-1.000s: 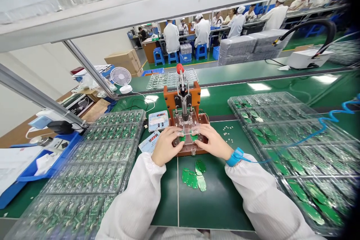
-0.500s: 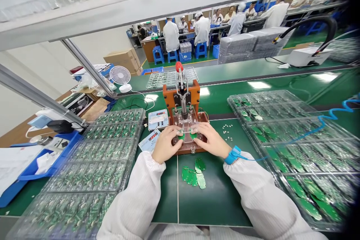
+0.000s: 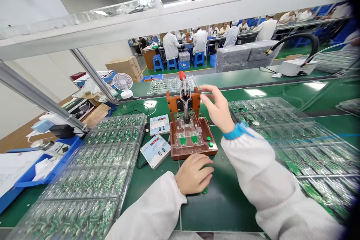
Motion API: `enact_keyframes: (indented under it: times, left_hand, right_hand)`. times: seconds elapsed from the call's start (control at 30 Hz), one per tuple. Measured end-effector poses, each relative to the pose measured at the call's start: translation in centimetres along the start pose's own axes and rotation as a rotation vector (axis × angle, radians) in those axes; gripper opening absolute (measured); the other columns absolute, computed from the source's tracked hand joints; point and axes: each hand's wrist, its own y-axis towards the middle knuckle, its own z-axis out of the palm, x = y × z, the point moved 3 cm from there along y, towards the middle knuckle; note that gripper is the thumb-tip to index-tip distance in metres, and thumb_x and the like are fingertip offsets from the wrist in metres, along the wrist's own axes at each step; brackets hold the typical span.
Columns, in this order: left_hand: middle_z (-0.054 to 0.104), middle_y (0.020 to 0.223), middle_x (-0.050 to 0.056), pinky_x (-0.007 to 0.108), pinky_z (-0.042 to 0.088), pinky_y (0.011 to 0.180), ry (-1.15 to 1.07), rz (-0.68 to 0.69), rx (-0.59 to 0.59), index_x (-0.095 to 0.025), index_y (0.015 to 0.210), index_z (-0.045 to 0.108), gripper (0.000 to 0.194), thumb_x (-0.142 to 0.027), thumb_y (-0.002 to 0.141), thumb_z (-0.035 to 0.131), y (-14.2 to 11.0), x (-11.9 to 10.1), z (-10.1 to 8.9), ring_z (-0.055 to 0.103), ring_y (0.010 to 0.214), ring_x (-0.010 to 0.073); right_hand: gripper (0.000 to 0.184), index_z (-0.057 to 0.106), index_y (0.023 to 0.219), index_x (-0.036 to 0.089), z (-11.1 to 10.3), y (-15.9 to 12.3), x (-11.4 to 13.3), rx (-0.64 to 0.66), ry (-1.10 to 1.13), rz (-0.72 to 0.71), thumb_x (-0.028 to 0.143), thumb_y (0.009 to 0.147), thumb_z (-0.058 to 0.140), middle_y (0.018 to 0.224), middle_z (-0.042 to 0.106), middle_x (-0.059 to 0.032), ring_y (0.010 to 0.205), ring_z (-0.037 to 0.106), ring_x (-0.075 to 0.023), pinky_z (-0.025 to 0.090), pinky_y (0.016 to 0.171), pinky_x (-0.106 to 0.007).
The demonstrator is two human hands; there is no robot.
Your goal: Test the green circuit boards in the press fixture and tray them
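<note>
Far off at the top of the frame, people in white coats (image 3: 171, 47) are working at long tables. Up close, the right hand (image 3: 216, 107) is hanging in the air beside a small press (image 3: 185, 120), its fingers (image 3: 208, 90) spread open and holding nothing. The left hand (image 3: 194, 174) is resting on the table (image 3: 222, 210) below the press, curling over a green circuit board (image 3: 204, 191), but I cannot tell if it is gripping. Two more green boards (image 3: 182, 141) are sitting in the press's clear holder.
</note>
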Motion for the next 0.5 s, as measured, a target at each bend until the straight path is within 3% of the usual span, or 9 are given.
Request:
enact_keyframes:
  times: [0.07, 0.13, 0.27, 0.37, 0.5]
  left_hand:
    - [0.071, 0.119, 0.01, 0.044, 0.051, 0.108, 0.011, 0.004, 0.026, -0.018, 0.107, 0.069, 0.019, -0.02, 0.095, 0.055, -0.3, 0.1, 0.8, 0.061, 0.123, 0.0256]
    - [0.07, 0.123, 0.011, 0.049, 0.045, 0.116, 0.03, -0.033, 0.031, -0.019, 0.109, 0.07, 0.02, -0.021, 0.095, 0.055, -0.8, 0.5, 1.1, 0.057, 0.13, 0.0269]
    - [0.067, 0.129, 0.012, 0.057, 0.036, 0.122, 0.052, -0.108, 0.007, -0.019, 0.111, 0.068, 0.021, -0.024, 0.096, 0.056, -1.5, 1.3, 1.0, 0.052, 0.138, 0.0292]
    - [0.066, 0.131, 0.013, 0.056, 0.038, 0.121, 0.037, -0.127, 0.019, -0.018, 0.112, 0.068, 0.02, -0.025, 0.097, 0.056, -1.6, 1.5, 0.9, 0.05, 0.14, 0.0296]
    - [0.067, 0.129, 0.012, 0.055, 0.038, 0.122, 0.026, -0.133, 0.024, -0.019, 0.108, 0.068, 0.018, -0.026, 0.097, 0.056, -1.6, 1.5, 1.1, 0.051, 0.14, 0.029]
  right_hand:
    - [0.032, 0.06, 0.126, 0.026, 1.3, 3.8, 1.1, 0.046, 0.025, -0.051, 0.041, 0.098, 0.055, 0.133, 0.065, -0.0071, 0.127, 0.057, -0.0258, 0.044, 0.114, -0.05]
    - [0.04, 0.057, 0.128, 0.025, 2.9, 7.3, 1.1, 0.141, 0.101, 0.031, 0.05, 0.098, 0.057, 0.129, 0.066, -0.0078, 0.126, 0.058, -0.0266, 0.04, 0.115, -0.054]
    - [0.051, 0.061, 0.113, 0.015, 5.3, 11.5, 1.3, 0.324, 0.254, 0.213, 0.062, 0.1, 0.046, 0.105, 0.071, -0.0094, 0.097, 0.068, -0.0219, 0.055, 0.097, -0.049]
    - [0.047, 0.066, 0.111, 0.015, 4.8, 11.3, 3.8, 0.307, 0.353, 0.116, 0.058, 0.101, 0.05, 0.094, 0.069, -0.0047, 0.089, 0.067, -0.017, 0.056, 0.091, -0.04]
    - [0.036, 0.061, 0.134, 0.024, 1.8, 6.4, 8.9, 0.195, 0.267, -0.125, 0.043, 0.106, 0.046, 0.104, 0.069, -0.0003, 0.091, 0.067, -0.0156, 0.056, 0.092, -0.039]
